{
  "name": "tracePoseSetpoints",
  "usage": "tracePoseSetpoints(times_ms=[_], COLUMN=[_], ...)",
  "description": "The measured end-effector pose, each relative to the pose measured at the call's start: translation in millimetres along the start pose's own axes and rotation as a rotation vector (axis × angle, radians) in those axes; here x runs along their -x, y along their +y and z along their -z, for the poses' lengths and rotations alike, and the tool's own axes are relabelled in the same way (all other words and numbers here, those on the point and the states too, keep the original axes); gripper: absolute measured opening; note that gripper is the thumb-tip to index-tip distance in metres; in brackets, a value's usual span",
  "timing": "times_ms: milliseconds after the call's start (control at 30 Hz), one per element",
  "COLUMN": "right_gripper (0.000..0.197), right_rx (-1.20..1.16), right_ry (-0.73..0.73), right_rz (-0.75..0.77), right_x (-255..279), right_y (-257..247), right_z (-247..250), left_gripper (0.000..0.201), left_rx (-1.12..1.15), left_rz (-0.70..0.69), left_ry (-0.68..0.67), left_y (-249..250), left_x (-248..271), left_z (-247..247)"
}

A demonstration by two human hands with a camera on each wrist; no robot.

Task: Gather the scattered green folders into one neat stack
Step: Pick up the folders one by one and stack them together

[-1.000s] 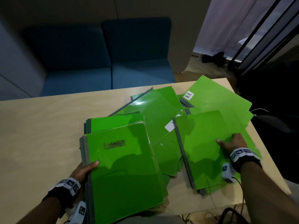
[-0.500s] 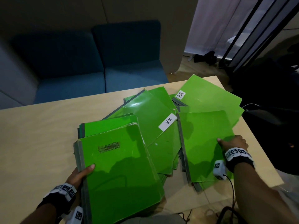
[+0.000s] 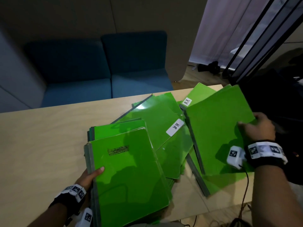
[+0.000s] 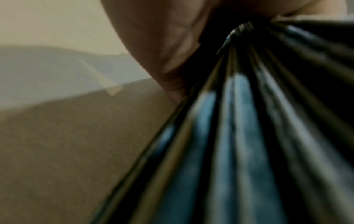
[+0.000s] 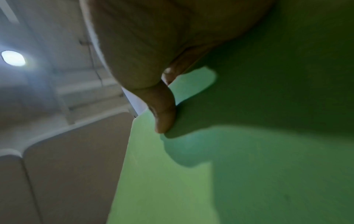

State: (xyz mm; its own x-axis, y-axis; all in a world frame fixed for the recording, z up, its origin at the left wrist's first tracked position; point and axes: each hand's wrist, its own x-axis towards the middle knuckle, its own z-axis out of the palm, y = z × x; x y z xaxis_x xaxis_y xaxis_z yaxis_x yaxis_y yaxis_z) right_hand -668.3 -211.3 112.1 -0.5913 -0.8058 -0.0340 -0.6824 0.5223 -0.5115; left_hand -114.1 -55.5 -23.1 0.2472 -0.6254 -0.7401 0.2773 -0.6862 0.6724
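Several green folders lie fanned over the right half of a pale wooden table (image 3: 41,145). My left hand (image 3: 91,175) grips the grey spine edge of the near-left stack of folders (image 3: 131,177), thumb on top; the left wrist view shows that stack's spines (image 4: 239,136) edge-on beside my palm. My right hand (image 3: 255,126) pinches the right edge of another green folder (image 3: 218,136), raised and tilted above the pile, thumb pressed on its cover (image 5: 210,174). Between them lie folders with white "H.R" labels (image 3: 175,129).
A blue sofa (image 3: 105,76) stands behind the table's far edge. Dark window frames and a curtain (image 3: 246,38) rise at the right, with dark floor beyond the table's right edge. A black cable (image 3: 246,182) trails from my right wrist.
My right hand has lifted its folder off the pile, tilting it up and toward the far right. The left hand keeps its hold on the near stack.
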Motion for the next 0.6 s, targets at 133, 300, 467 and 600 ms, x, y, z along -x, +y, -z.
tracePoseSetpoints(times_ms=[133,300,467,600], right_gripper=[0.055,0.034,0.032,0.072], right_rx=[-0.100,-0.554,-0.574,-0.353], right_ry=[0.105,-0.131,-0.602,-0.918], right_rz=[0.174,0.235,0.076,-0.048], right_x=[0.6,27.0,87.4,135.8], right_y=[-43.5,-98.2,-107.3,-82.8], right_z=[32.5,10.8,-105.7,-188.1], left_gripper=[0.097,0.091,0.124,0.132], left_rx=[0.001,0.003,-0.001,-0.116], left_rz=[-0.023,-0.055,-0.118,-0.137], left_ry=[-0.004,-0.025,-0.026,-0.005], left_y=[0.5,6.0,-0.2,0.9], left_x=[2.2,12.5,9.8,10.3], left_z=[1.4,0.5,5.3,6.4])
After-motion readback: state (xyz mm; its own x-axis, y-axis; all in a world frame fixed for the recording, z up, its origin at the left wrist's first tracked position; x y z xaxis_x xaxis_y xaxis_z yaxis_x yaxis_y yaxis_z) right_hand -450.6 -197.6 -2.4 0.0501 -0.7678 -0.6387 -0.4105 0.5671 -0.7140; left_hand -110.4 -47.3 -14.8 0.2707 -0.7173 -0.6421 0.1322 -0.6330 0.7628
